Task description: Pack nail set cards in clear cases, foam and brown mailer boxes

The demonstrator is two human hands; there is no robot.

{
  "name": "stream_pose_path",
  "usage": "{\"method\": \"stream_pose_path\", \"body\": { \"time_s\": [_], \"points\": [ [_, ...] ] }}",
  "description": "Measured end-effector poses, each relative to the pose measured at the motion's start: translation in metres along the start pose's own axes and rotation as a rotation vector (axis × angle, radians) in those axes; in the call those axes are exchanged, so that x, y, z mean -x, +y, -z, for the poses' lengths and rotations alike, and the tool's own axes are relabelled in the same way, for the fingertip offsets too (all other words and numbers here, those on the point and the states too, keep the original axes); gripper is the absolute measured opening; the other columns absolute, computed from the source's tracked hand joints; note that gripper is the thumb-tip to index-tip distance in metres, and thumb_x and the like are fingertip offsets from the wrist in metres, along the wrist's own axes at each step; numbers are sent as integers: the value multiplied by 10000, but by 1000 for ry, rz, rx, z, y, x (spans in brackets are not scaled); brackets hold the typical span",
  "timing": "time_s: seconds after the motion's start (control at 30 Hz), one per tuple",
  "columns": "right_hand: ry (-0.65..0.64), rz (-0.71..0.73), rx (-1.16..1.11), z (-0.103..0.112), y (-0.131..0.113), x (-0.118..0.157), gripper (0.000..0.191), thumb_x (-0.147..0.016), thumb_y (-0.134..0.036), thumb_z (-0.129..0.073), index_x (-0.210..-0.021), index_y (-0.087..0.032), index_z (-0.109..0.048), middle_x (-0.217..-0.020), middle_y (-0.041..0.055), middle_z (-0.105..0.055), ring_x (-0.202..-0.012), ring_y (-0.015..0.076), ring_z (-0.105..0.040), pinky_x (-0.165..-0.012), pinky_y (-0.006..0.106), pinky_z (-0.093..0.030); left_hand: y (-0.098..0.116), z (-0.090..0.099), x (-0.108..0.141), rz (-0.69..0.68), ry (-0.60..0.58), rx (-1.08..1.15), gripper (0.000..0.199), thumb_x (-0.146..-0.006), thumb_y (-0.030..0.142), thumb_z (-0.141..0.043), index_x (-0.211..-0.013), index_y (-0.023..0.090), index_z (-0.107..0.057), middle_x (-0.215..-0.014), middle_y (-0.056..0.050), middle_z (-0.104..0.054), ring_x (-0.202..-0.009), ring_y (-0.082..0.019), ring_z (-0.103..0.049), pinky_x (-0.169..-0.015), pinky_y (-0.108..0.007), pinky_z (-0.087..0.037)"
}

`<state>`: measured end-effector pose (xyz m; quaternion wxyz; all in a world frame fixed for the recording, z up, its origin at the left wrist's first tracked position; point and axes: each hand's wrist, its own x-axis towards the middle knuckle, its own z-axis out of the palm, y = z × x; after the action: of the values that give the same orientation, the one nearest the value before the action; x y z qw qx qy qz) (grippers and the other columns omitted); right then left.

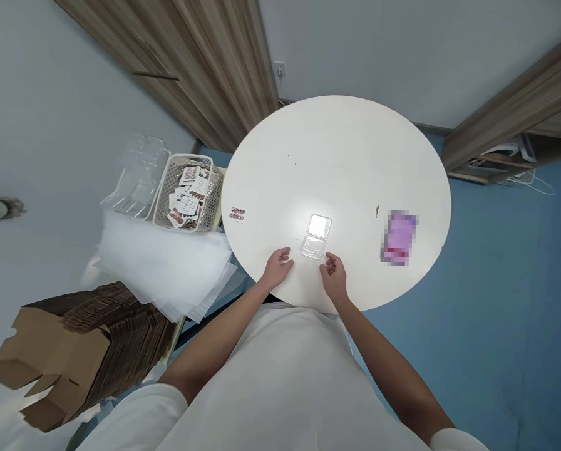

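Note:
A small clear plastic case (313, 247) lies open on the white round table (337, 150), its lid folded back away from me. To the left of the case, my left hand (277, 266) rests near the table's front edge, fingers curved and apart, holding nothing. My right hand (334, 274) is just beside the case's lower right corner, fingers bent with a gap between thumb and fingertips and nothing visible in them. At the table's left side lies a small printed card (237, 214). A blurred purple item (399, 238) lies on the right side.
Left of the table, a white perforated basket (163, 203) holds many printed cards. Clear plastic trays (142, 169) stand beside it, with translucent sheets (163, 260) in front. Folded brown cardboard boxes (64, 351) are stacked at the lower left. A wooden cabinet (191, 62) stands behind.

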<state>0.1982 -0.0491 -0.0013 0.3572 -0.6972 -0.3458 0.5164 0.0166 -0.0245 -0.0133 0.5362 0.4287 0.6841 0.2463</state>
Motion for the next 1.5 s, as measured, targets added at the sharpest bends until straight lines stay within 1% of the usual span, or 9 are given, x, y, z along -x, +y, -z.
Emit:
{"method": "stream_pose_path", "body": {
  "time_s": [0.13,0.3,0.43,0.53,0.63,0.73,0.9,1.07,1.5],
  "points": [
    [-69,121,37,-17,-22,-2,358,-741,-322,-465,-1081,-215,-496,-838,9,-468,-579,92,-409,-582,252,-427,-2,50,-7,-89,116,-119,358,-718,233,-554,-1073,194,-529,-1078,-81,-535,-945,-169,-513,-744,-292,-450],
    [-244,180,199,-63,-42,-16,355,-735,-313,-474,-1076,-220,-507,-834,13,-502,-575,103,-427,-630,292,-441,-2,127,-37,-169,200,-366,374,-728,259,-534,-1093,185,-513,-1078,-83,-514,-926,-187,-521,-711,-294,-461],
    [-340,171,412,-112,-48,-29,417,-721,-282,-490,-1134,-231,-464,-992,38,-505,-765,146,-505,-710,324,-454,-3,176,-70,-215,150,-548,459,-720,249,-544,-1163,170,-452,-1123,-96,-456,-897,-189,-530,-774,-326,-449],
    [-357,210,554,-150,-55,-39,469,-717,-266,-507,-1177,-236,-426,-1113,60,-455,-972,193,-474,-825,359,-422,-1,196,-92,-260,77,-636,561,-700,203,-564,-1229,170,-380,-1134,-97,-435,-893,-191,-530,-849,-346,-415],
    [-311,261,667,-187,-64,-51,511,-716,-276,-527,-1208,-234,-395,-1156,75,-415,-1092,240,-387,-896,397,-371,2,205,-111,-254,7,-702,665,-693,187,-576,-1293,173,-288,-1129,-110,-427,-920,-219,-523,-829,-355,-417],
    [-252,300,732,-218,-75,-66,568,-724,-298,-536,-1251,-216,-341,-1163,89,-401,-1097,254,-363,-898,398,-359,5,210,-126,-234,-41,-702,716,-684,207,-601,-1311,171,-259,-1117,-118,-420,-936,-237,-516,-796,-348,-428],
    [-174,296,881,-249,-83,-81,619,-734,-347,-549,-1282,-232,-287,-1090,89,-441,-1003,251,-411,-819,392,-374,4,215,-139,-248,-103,-632,700,-669,236,-631,-1290,183,-314,-1058,-89,-428,-927,-224,-514,-809,-345,-426],
    [-117,264,989,-257,-83,-80,594,-719,-338,-577,-1249,-265,-319,-1070,77,-465,-966,252,-418,-766,391,-370,0,213,-138,-305,-127,-563,615,-694,181,-591,-1263,182,-358,-1055,-80,-421,-966,-210,-501,-833,-331,-420],
    [-22,241,870,-261,-78,-80,541,-660,-277,-623,-1149,-264,-392,-1058,53,-501,-970,247,-440,-770,406,-377,-6,211,-138,-409,-145,-496,576,-693,109,-547,-1234,195,-369,-1042,-67,-466,-894,-185,-514,-736,-300,-443]
  ]
}}
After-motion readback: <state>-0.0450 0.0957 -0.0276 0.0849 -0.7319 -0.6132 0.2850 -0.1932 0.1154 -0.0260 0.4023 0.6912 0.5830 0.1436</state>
